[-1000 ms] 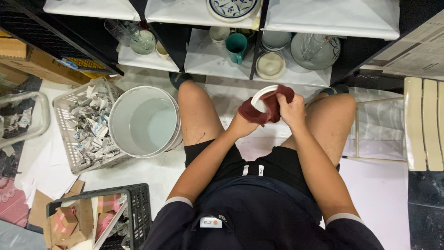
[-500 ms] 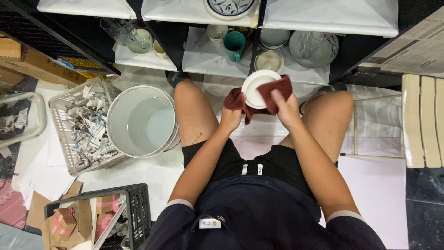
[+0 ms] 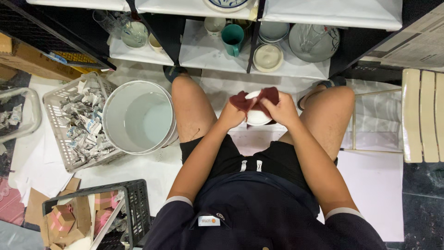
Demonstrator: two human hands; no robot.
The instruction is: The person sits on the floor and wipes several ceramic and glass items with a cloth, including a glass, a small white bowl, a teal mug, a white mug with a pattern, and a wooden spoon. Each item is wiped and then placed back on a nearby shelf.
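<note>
- White dish point(image 3: 255, 116): held between the person's knees, above the floor, partly wrapped in a dark red cloth point(image 3: 245, 99).
- Dark red cloth: draped over the upper rim of the dish; both hands press it against the dish.
- Left hand point(image 3: 232, 115): closed on the cloth and the left edge of the dish.
- Right hand point(image 3: 281, 110): closed on the cloth at the right edge of the dish, fingers curled over the rim.
- The two hands sit close together, with only the dish between them.
- White bucket point(image 3: 138, 118): stands on the floor just beside the left leg and contains clear water.
- Grey basket point(image 3: 59, 134): just left of the bucket, filled with crumpled newspaper.
- Low shelf point(image 3: 203, 53): ahead of the knees; carries a teal mug point(image 3: 232, 39), bowls and glassware.
- Black crate point(image 3: 138, 208): lower left, holds cardboard pieces.
</note>
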